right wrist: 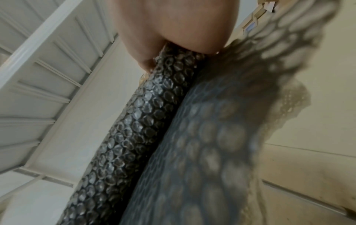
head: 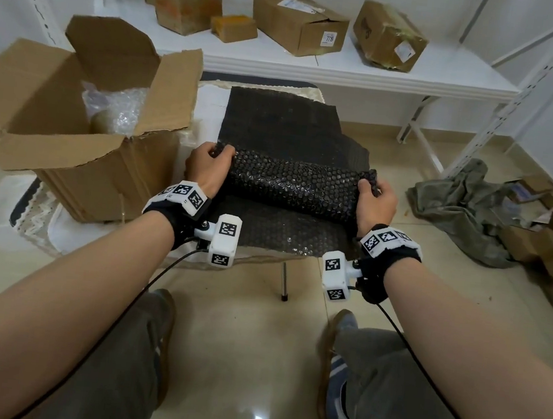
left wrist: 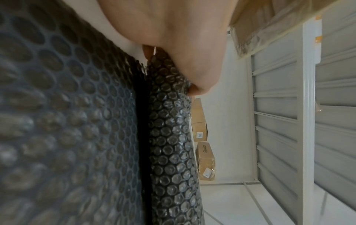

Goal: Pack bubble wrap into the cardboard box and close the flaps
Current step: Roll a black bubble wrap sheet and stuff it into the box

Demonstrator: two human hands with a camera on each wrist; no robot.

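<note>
Black bubble wrap [head: 292, 183] half rolled on the low table, roll's long axis running left to right, left hand [head: 206, 167] and right hand [head: 374, 199] each gripping an end, open cardboard box [head: 68, 151] just left.

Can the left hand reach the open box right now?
Probably yes, but not freely: the box stands open just beside the left hand, nothing between them. That hand grips the black bubble wrap, as does the right hand.

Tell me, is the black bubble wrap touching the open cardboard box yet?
Apart. In the head view the black bubble wrap, held in both hands, sits right of the cardboard box, with pale cloth showing between them.
</note>
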